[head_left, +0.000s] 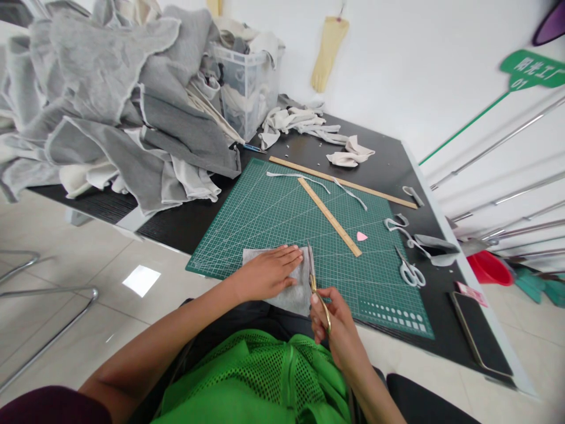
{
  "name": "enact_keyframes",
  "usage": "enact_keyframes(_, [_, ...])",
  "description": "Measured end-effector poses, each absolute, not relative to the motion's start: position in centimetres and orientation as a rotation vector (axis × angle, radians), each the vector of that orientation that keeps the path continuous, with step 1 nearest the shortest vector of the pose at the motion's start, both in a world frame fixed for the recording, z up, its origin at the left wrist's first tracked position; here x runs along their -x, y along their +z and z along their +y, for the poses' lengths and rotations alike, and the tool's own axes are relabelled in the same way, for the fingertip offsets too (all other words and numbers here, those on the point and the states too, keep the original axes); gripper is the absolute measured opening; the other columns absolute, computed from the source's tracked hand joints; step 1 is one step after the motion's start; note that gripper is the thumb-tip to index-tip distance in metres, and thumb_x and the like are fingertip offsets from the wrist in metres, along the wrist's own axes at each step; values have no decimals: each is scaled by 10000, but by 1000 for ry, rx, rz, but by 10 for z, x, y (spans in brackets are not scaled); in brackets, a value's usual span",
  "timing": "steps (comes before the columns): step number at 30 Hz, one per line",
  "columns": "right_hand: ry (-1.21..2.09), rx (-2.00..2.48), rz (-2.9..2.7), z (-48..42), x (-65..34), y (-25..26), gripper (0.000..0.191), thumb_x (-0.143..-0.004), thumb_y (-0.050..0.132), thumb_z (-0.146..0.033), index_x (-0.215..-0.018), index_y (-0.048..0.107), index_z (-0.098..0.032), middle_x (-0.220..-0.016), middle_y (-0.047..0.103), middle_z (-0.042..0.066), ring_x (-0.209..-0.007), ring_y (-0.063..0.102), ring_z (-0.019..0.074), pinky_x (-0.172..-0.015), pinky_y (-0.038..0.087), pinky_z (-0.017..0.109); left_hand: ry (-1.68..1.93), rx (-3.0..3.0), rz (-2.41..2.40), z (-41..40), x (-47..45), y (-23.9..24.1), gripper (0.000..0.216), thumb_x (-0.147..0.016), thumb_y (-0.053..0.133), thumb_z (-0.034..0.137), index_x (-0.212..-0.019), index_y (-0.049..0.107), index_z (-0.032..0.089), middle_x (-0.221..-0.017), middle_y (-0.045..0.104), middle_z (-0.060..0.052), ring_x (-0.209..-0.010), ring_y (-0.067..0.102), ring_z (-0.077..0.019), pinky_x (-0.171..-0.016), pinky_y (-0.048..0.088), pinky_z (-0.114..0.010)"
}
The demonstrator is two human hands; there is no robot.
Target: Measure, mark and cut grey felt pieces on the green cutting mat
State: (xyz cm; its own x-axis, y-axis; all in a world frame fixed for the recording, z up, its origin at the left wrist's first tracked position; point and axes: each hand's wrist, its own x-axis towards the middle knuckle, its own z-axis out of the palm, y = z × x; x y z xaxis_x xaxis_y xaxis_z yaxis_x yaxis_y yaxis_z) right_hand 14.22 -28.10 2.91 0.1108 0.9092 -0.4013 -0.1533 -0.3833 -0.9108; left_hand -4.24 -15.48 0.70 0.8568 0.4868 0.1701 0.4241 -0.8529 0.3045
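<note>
My left hand (271, 271) lies flat on a grey piece of fabric (300, 294), fingers stretched toward its right edge. The fabric rests on the front of a green cutting mat (247, 212) and hangs over the table's near edge. Gold-handled scissors (311, 271) are in my right hand (338, 324), fingers round the handles. Their blades point away from me along the fabric's right edge; whether they are parted I cannot tell. Beyond them on the mat lie a short wooden ruler (331, 218), a pink triangular piece of chalk (362, 236) and thin fabric strips (351, 194).
A long wooden ruler (344, 181) crosses the mat's far side. White-handled scissors (412, 274), fabric scraps (435, 248) and a phone (481, 333) are on the right. Heaped grey fabric (101, 76) and a clear plastic bin (247, 88) stand at the back left.
</note>
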Motion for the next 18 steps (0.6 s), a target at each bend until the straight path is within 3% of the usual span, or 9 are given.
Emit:
enact_keyframes(5, [1465, 1454, -829, -284, -147, 23, 360, -871, 685, -535, -933, 472, -252, -524, 403, -133, -375, 343, 59, -359, 347, 162, 422, -2727, 751, -153, 42, 4, 585, -1011, 454, 425, -1495, 369, 107, -1588, 354, -136, -1526, 203, -252, -1239, 231, -411])
enact_keyframes(10, [1479, 1433, -830, -287, -148, 19, 362, -864, 696, -534, -963, 485, -257, -547, 414, -127, -389, 357, 65, -366, 354, 170, 533, -2604, 736, -147, 41, 10, 491, -988, 518, 390, -1419, 478, 157, -1505, 468, -124, -1451, 361, -251, -1198, 309, -435])
enact_keyframes(14, [1482, 1417, -798, -288, -147, 21, 340, -881, 686, -525, -949, 489, -256, -571, 430, -117, -401, 364, 62, -378, 357, 170, 628, -2476, 732, -136, 34, 20, 251, -987, 525, 332, -1150, 657, 195, -1208, 640, -63, -1173, 573, -202, -1040, 448, -388])
enact_keyframes(18, [1504, 1388, -773, -288, -149, 24, 338, -878, 694, -520, -927, 501, -247, -572, 398, -116, -405, 336, 58, -376, 340, 170, 618, -2447, 783, -117, 22, 17, 207, -973, 547, 298, -906, 710, 189, -920, 671, -14, -926, 598, -163, -957, 448, -374])
